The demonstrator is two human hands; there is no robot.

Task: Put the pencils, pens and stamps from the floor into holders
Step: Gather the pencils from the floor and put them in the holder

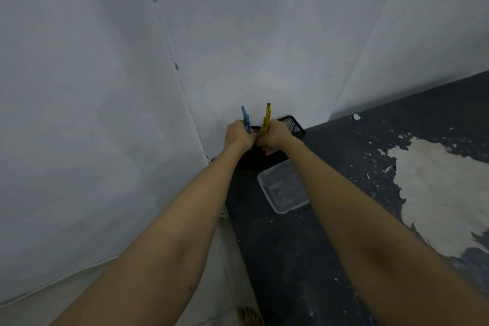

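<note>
Two bunches are in hand: our left hand (238, 135) grips blue pens (246, 119), our right hand (274, 135) yellow pencils (266, 118), both just above the round black holder (254, 160). Next we likely lower each bunch in, tips down, then let go.

Two hands are in view, the left hand (239, 135) and the right hand (272, 136), each gripping writing sticks: about two blue ones (245, 119) on the left and about two yellow ones (266, 119) on the right, the exact count unclear. Two black holders: one round (254, 160), one mesh (293, 124). One clear plastic tub (283, 188) lies nearer
</note>
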